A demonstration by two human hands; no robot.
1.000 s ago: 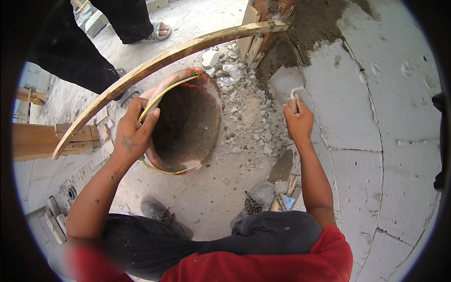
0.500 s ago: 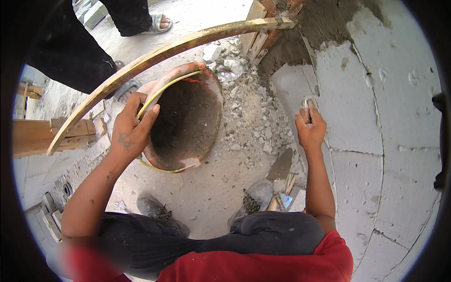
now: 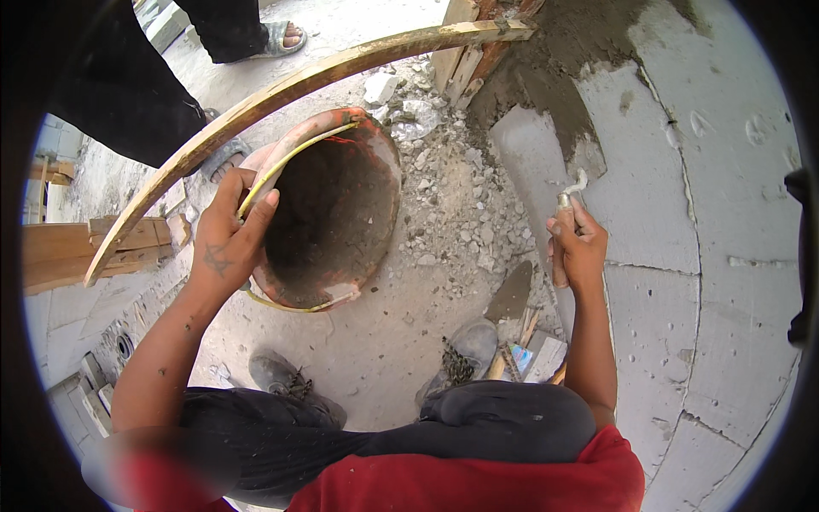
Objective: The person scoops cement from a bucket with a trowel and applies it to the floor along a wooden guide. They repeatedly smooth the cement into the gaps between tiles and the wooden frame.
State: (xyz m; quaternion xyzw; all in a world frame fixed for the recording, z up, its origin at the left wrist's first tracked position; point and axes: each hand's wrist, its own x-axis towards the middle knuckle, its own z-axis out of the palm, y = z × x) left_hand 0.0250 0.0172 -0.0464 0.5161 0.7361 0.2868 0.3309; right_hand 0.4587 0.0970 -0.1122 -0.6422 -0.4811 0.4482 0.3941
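Observation:
My left hand [image 3: 226,235] is closed around the rim and yellow-covered bail of an orange bucket [image 3: 394,183]. The bucket leans with its mouth toward me, its inside dark and coated with grey mortar. On the right, my right hand [image 3: 582,247] grips the handle of a trowel [image 3: 564,260]. Its bent neck shows above my fingers, and its mortar-smeared blade [image 3: 583,145] lies close against the block wall [image 3: 640,205]; whether it touches cannot be told. Wet grey mortar [image 3: 589,38] covers the wall's upper part.
A curved wooden strip [image 3: 290,92] arches beyond the bucket. Rubble [image 3: 469,230] lines the wall's foot, with a pointed metal blade [image 3: 512,292] near my right shoe [image 3: 472,341]. Another person in black trousers [image 3: 128,94] and sandals stands at the upper left. Timber [image 3: 60,247] lies at left.
My right hand has shifted slightly right and down, and the trowel has turned so its blade shows broadside against the wall. The bucket and left hand have moved slightly left.

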